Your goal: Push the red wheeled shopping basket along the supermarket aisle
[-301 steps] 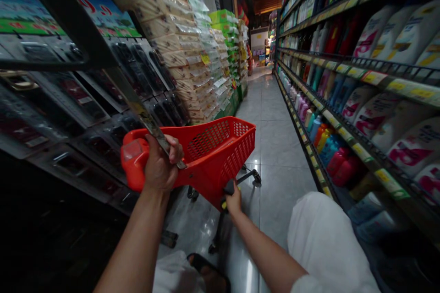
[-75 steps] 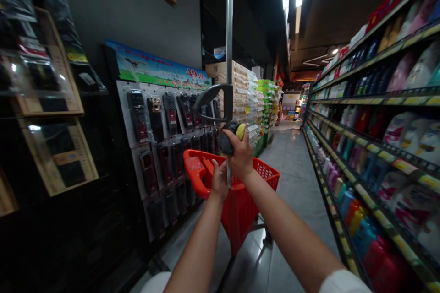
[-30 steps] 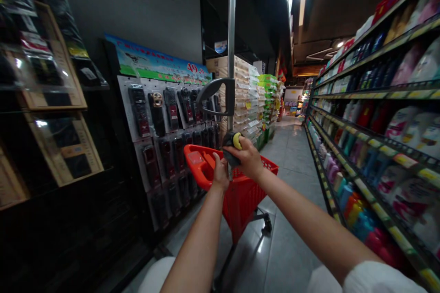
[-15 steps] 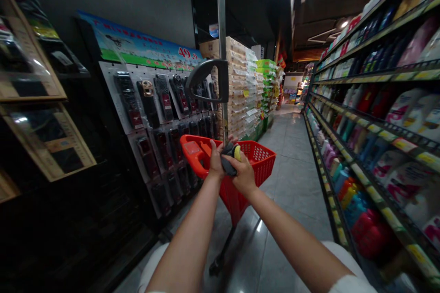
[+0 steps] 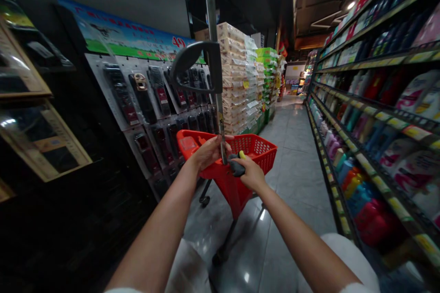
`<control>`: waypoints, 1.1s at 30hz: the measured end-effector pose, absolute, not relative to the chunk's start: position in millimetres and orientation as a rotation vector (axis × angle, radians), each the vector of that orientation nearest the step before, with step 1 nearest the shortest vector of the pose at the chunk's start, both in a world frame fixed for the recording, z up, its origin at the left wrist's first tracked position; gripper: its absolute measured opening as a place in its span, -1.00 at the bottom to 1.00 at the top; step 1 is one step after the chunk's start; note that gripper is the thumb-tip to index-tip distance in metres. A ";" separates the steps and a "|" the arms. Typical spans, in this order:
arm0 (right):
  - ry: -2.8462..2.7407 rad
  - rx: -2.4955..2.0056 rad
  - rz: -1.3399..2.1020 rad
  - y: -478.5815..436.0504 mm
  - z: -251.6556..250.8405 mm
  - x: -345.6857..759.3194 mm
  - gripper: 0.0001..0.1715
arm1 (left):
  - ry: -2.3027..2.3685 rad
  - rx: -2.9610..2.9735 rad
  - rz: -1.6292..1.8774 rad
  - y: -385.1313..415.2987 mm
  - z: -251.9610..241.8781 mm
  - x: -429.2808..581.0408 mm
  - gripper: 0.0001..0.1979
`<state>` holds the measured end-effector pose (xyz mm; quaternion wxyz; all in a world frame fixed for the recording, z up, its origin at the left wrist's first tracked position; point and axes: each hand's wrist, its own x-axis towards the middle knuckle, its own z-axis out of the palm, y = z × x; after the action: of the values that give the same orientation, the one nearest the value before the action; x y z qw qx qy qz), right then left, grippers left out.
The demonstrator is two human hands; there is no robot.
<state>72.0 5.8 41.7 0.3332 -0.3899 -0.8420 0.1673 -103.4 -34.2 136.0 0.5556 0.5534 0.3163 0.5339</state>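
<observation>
A metal pole [image 5: 212, 4] runs down from the top of the view, with a dark grey loop-shaped handle [image 5: 219, 68] partway along it. My left hand [image 5: 210, 152] is closed around the pole near its lower end, thumb against it and fingers partly behind. Just to the right, my right hand [image 5: 252, 173] grips a dark grey piece with a yellow part [image 5: 236, 165]; its exact kind is unclear. That piece sits beside the pole's end, and I cannot tell if they touch. Behind and below both hands stands a red plastic basket cart [image 5: 263, 150].
Packaged belts hang on a display rack [image 5: 120, 123] at the left, near framed boxes [image 5: 51, 142]. Stacked cartons [image 5: 233, 82] stand beyond the cart. Shelves of bottles [image 5: 371, 146] line the right side of the tiled aisle [image 5: 292, 146].
My hands have moved apart: the left now holds the pole, while the right has shifted rightward and slightly down with the grey and yellow piece. The pole appears further left and more tilted.
</observation>
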 end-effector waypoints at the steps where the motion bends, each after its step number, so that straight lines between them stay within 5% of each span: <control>1: -2.191 -1.108 0.418 8.8 41.1 75.4 -0.31 | 0.740 1.304 1.265 -34.5 135.4 -102.9 -0.42; 4: -2.120 -1.358 0.369 16.0 36.1 79.6 -0.37 | 0.742 1.280 1.270 -35.3 135.8 -102.1 -0.43; 10: -2.050 -0.882 0.423 12.1 9.5 68.0 -0.25 | 0.774 1.209 1.280 -35.5 135.7 -104.0 -0.43; 16: -1.697 -1.029 0.511 -0.3 -8.5 52.3 -0.20 | 0.786 1.215 1.277 -31.8 132.5 -103.8 -0.40; 25: -1.736 -1.061 0.520 -57.7 -58.0 20.4 -0.32 | 0.832 1.205 1.277 -30.7 133.7 -98.9 -0.41; 33: -1.770 -0.845 0.419 -52.4 -26.4 8.4 -0.35 | 0.827 1.194 1.290 -28.8 133.1 -97.2 -0.43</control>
<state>8.4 -52.4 -26.4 0.5378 -0.3551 -0.7440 0.1762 -97.2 -28.8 133.1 0.5641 0.5075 0.3515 0.5484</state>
